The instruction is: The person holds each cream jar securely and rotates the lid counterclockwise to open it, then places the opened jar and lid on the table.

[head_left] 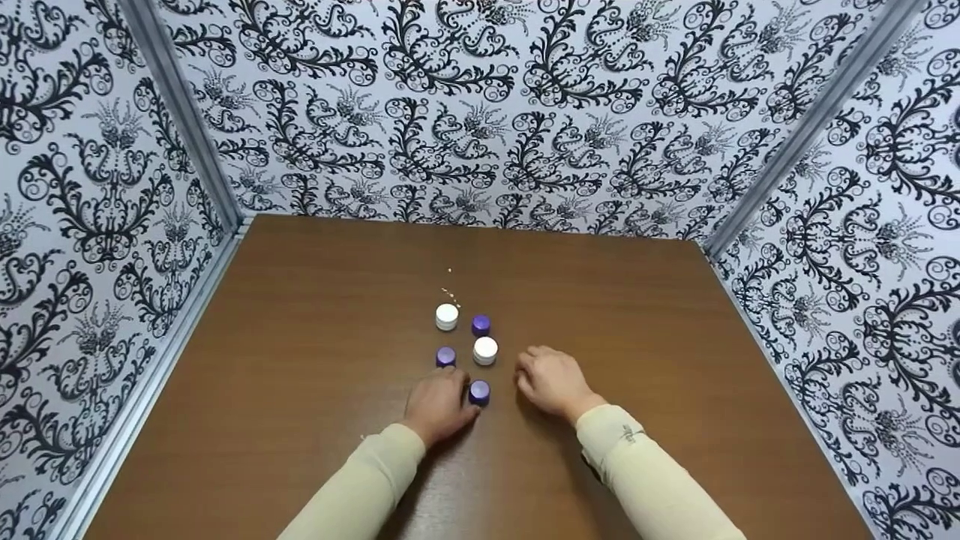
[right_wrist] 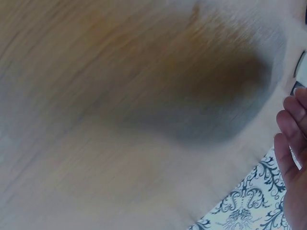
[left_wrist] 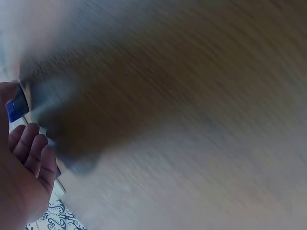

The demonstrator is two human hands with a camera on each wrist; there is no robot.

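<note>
My left hand is low over the table, its thumb and index finger at the near purple cap-like piece, which they appear to pinch from the left. In the left wrist view this piece shows against the thumb, with the other fingers loosely curled. Just beyond the left hand's knuckles stands another purple piece. My right hand rests on the table, fingers loosely bent and holding nothing. Nearest to it is a small white round lidded container. Farther back are a third purple piece and a second white container.
Small pale crumbs lie on the brown wooden table behind the white container. Patterned panels rise at the back and both sides, joined by grey metal posts.
</note>
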